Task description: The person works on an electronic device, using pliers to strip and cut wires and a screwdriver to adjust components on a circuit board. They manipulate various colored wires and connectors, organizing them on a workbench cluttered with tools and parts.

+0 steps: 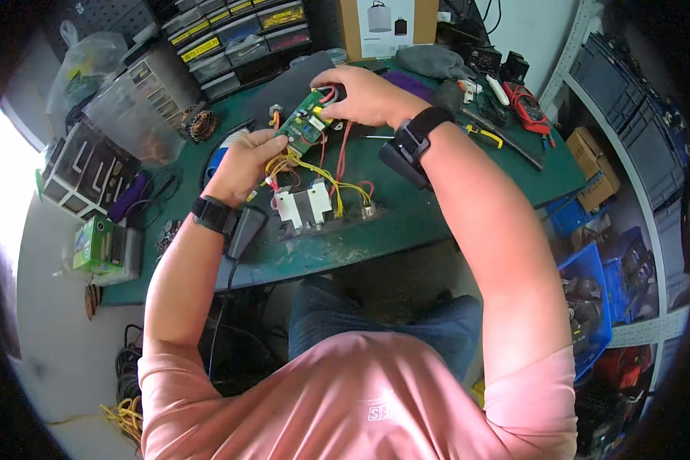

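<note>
Between my two hands a green circuit board (303,129) is held tilted above the bench. My left hand (247,162) pinches its lower left end, thumb on top. Fingers of my right hand (368,96) close on its upper right end, beside red wires. Yellow wires (314,170) run down from the board past a transformer (303,205) with a white metal bracket, which sits on a dark base plate near the front edge. A round metal part (369,208) is joined to the wires at right. Red wires (343,153) hang below my right hand.
The green bench (406,222) carries a red multimeter (526,107), yellow-handled pliers (483,136) and a dark rod (506,140) at right. Small-parts drawers (238,38) stand behind. A copper coil (201,124) lies left. Blue bins (590,307) fill shelving at right.
</note>
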The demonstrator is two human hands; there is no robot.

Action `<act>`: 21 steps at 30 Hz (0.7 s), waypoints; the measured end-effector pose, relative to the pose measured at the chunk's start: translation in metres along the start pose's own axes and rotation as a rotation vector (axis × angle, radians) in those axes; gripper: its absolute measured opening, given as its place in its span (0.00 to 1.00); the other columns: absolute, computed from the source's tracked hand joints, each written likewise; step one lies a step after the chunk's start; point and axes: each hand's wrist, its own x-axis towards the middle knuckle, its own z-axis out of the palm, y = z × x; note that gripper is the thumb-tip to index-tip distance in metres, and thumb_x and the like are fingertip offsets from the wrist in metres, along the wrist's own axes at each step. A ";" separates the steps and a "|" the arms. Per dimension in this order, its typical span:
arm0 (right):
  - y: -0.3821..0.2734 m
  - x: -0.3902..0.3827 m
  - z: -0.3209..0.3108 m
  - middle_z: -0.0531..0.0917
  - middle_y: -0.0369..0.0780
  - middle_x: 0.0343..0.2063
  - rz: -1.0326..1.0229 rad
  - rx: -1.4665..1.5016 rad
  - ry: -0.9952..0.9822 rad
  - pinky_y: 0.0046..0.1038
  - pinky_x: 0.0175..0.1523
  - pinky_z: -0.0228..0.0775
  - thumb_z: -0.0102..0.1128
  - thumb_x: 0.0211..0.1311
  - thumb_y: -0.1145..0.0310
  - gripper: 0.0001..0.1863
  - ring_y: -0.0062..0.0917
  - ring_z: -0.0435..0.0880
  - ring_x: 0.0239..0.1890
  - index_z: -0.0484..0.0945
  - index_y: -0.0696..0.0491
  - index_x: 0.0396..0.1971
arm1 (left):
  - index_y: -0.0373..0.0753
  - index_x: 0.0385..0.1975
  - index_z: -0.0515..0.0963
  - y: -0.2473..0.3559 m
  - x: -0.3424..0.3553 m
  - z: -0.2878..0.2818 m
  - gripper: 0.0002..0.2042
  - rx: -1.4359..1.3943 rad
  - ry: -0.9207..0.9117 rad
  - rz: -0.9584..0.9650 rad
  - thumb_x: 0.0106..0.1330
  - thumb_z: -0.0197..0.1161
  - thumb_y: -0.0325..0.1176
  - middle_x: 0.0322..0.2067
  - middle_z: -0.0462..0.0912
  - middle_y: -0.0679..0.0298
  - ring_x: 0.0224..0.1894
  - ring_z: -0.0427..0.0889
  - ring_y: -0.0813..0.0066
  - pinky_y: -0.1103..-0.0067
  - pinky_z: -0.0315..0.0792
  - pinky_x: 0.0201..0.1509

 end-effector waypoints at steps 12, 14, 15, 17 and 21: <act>0.016 -0.007 -0.002 0.80 0.43 0.38 -0.149 -0.177 0.034 0.31 0.52 0.71 0.66 0.49 0.74 0.09 0.36 0.79 0.45 0.83 0.55 0.33 | 0.31 0.45 0.77 -0.006 -0.012 0.010 0.14 0.080 0.075 -0.041 0.69 0.60 0.37 0.36 0.82 0.65 0.37 0.80 0.80 0.82 0.74 0.44; 0.017 -0.010 -0.001 0.80 0.43 0.38 -0.153 -0.218 0.044 0.31 0.52 0.71 0.67 0.48 0.74 0.08 0.37 0.79 0.45 0.83 0.54 0.31 | 0.32 0.46 0.76 0.002 -0.014 0.013 0.16 0.194 0.053 -0.048 0.68 0.61 0.40 0.36 0.81 0.67 0.38 0.79 0.81 0.82 0.73 0.45; 0.018 -0.012 0.000 0.80 0.42 0.38 -0.161 -0.235 0.048 0.32 0.52 0.71 0.67 0.48 0.74 0.08 0.37 0.79 0.45 0.83 0.54 0.31 | 0.33 0.46 0.76 0.009 -0.014 0.014 0.17 0.236 0.026 -0.058 0.68 0.61 0.42 0.35 0.80 0.68 0.38 0.78 0.81 0.83 0.72 0.45; 0.020 -0.013 0.002 0.80 0.42 0.38 -0.173 -0.236 0.064 0.31 0.51 0.71 0.67 0.48 0.74 0.07 0.37 0.79 0.46 0.83 0.54 0.30 | 0.33 0.46 0.75 0.017 -0.008 0.012 0.19 0.277 0.029 -0.079 0.67 0.61 0.44 0.36 0.79 0.69 0.39 0.77 0.82 0.83 0.71 0.47; 0.022 -0.015 0.005 0.79 0.43 0.40 -0.174 -0.205 0.107 0.31 0.52 0.71 0.66 0.48 0.75 0.07 0.37 0.78 0.47 0.83 0.54 0.30 | 0.33 0.46 0.76 0.036 0.019 0.018 0.22 0.356 0.017 -0.129 0.67 0.60 0.48 0.38 0.79 0.68 0.40 0.76 0.81 0.82 0.69 0.48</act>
